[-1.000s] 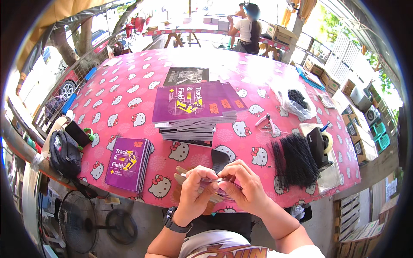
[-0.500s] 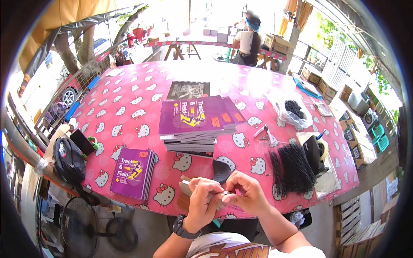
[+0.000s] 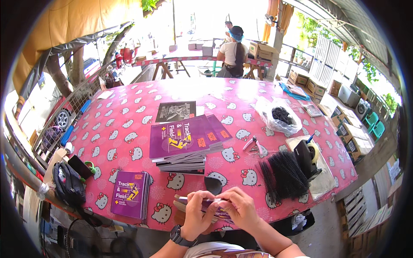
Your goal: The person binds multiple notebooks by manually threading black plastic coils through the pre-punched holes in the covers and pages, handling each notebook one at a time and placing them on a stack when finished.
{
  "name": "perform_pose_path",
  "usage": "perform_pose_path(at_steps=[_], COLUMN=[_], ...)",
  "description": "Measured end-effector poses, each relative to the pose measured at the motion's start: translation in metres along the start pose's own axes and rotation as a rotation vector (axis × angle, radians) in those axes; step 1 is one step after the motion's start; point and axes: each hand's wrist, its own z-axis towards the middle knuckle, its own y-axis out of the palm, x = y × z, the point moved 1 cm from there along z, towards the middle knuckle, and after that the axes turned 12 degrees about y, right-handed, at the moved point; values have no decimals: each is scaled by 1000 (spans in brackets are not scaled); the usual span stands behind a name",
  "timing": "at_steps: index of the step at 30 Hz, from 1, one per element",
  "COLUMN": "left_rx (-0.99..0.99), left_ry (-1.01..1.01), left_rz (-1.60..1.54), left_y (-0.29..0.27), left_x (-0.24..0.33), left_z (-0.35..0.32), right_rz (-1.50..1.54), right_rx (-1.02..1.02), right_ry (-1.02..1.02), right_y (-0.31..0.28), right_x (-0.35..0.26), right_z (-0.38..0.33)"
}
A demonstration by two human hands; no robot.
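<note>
1. Work looks partway through, judged from how the books lie.
2. Done, it seems: the pile (image 3: 130, 195) of purple books near the counter's (image 3: 236, 180) near-left corner, with dark coil showing along its right side.
3. In hand: the held book (image 3: 223, 215), at the middle of the counter's near edge, mostly hidden by fingers. The left hand (image 3: 197, 213) and right hand (image 3: 240, 210) are together, fingertips pinched on its upper edge; the small bit between them is too tiny to make out.
4. Left, probably: finishing that edge, then the stack (image 3: 174, 139) at the counter's middle. No coil shows on its top purple covers; lower ones I cannot tell. A dark book (image 3: 176, 111) lies at its far side.
5. Supplies remain: loose black coils (image 3: 286, 176) toward the near-right corner, beside the tape dispenser (image 3: 304, 159). Pliers (image 3: 251, 143) lie between stack and coils, untouched.
6. Against half a second ago, the view has shifted, so the counter sits lower in it. The hands stay joined at the same spot on the near edge, with more purple showing between them. Pile, stack, coils and pliers keep their places on the counter.
</note>
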Motion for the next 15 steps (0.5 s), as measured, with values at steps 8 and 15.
perform_pose_path(at_steps=[8,15], left_rx=[-141,-126], left_ry=[160,185], left_rz=[35,35], left_y=[-8,-8], left_x=[-2,-12], left_z=[12,13], right_rz=[-6,-263], right_rx=[324,-4], right_ry=[441,439], right_y=[-64,-38], right_x=[82,135], right_z=[-18,-47])
